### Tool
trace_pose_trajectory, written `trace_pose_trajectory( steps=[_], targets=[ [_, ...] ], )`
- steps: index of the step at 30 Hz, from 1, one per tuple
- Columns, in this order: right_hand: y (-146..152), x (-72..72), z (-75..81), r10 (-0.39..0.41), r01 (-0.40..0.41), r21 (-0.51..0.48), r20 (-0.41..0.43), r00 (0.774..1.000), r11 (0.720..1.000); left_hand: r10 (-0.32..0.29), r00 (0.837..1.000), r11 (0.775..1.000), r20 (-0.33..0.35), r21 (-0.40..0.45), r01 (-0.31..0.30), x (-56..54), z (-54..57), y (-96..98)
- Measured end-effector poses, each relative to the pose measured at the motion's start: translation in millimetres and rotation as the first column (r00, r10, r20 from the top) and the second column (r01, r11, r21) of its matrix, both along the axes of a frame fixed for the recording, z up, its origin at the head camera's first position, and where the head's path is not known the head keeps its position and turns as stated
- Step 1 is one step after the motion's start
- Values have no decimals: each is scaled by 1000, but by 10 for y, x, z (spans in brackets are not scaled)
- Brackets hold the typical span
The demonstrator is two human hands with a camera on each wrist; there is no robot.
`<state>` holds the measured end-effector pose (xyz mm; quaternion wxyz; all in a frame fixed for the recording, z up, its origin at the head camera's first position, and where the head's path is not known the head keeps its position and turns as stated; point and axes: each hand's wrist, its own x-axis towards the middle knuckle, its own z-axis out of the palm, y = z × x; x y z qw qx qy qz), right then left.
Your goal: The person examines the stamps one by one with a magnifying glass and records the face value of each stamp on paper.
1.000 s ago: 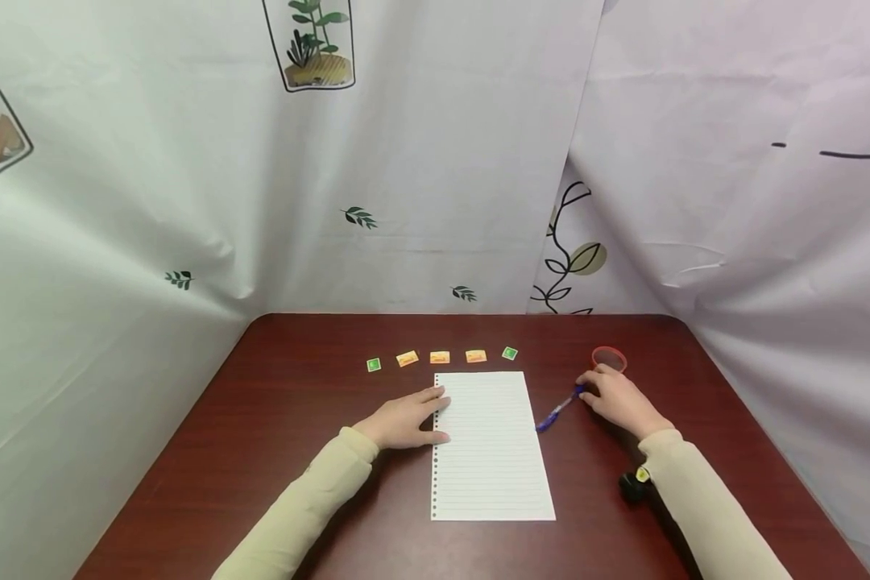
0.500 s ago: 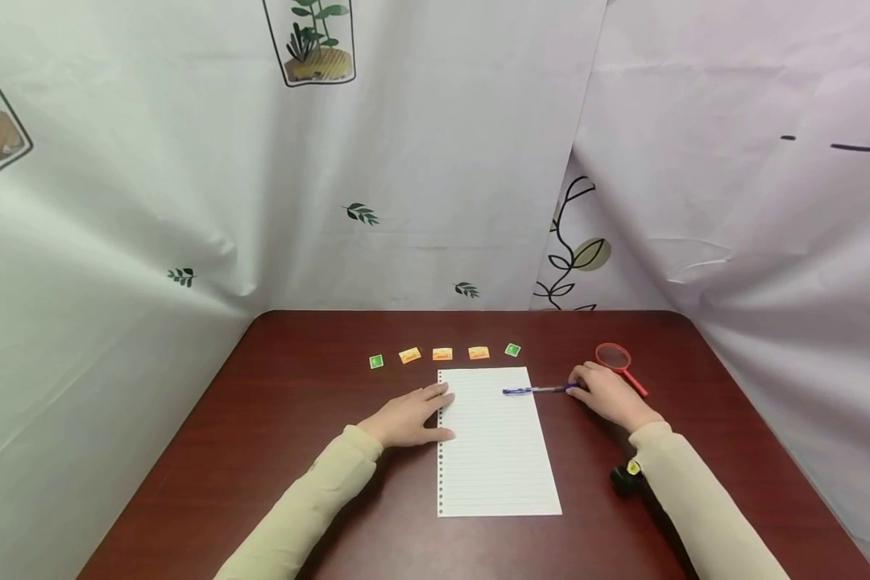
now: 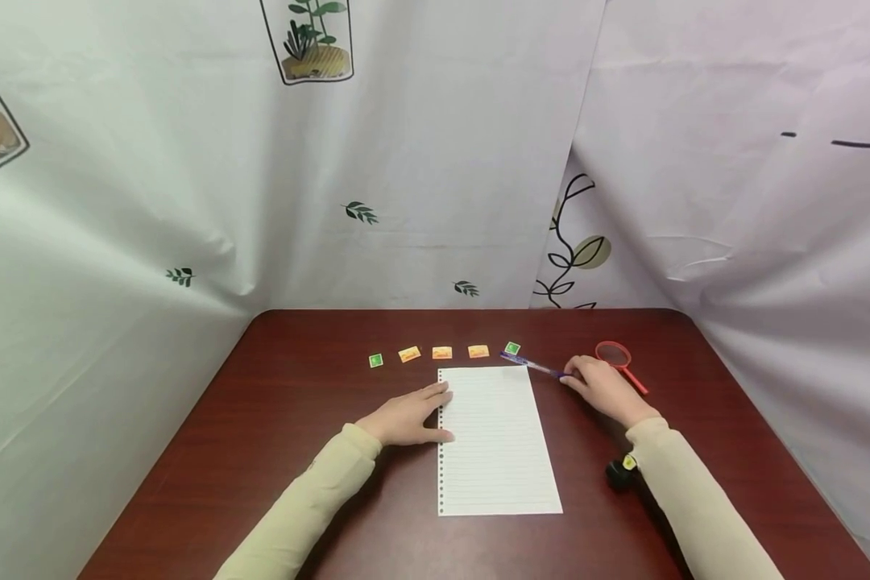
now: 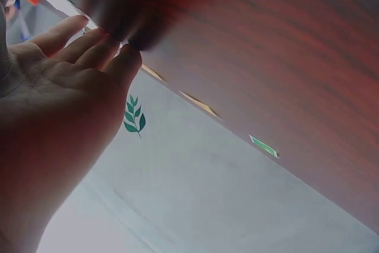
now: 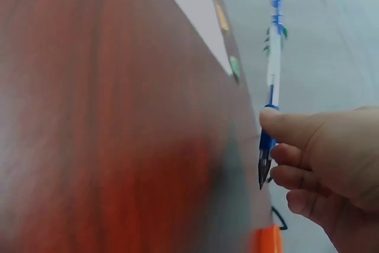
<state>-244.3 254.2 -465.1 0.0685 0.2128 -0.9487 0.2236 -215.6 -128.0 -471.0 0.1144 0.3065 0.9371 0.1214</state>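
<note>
A lined loose-leaf sheet (image 3: 496,451) with punched holes down its left edge lies on the dark red table. My left hand (image 3: 406,417) rests across that holed edge, fingers spread and straight; in the left wrist view the same hand (image 4: 68,93) shows its fingertips along the tabletop. Between thumb and fingers, my right hand (image 3: 605,388) pinches a blue and clear pen (image 3: 533,365) right of the sheet. The pen's far end overlaps the green stamp-like piece (image 3: 513,347) in the head view. In the right wrist view the pen's (image 5: 274,69) uncapped writing tip points back below the thumb.
A red magnifying glass (image 3: 635,381) lies just beyond my right hand. Behind the sheet runs a row of small pieces, a green one (image 3: 375,361) at the left and orange ones (image 3: 442,353) between. A white printed curtain (image 3: 435,161) closes off the table's back and sides.
My right hand has lifted the pen from beside the magnifying glass and swung its far end left, over the sheet, then up toward the right green piece. My left hand stays on the sheet.
</note>
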Motion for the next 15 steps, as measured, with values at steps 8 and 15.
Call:
trace_pose_trajectory(
  steps=[8,15],
  targets=[
    [-138,-83,137,-32,32,-145,4,999,989,-7,1000,1000,-25,-2,7,-18,-22,-8],
    [-334,-110,245,-36,30,-237,-20,999,971,-17,999,1000,-41,-3,17,-25,-37,-11]
  ],
)
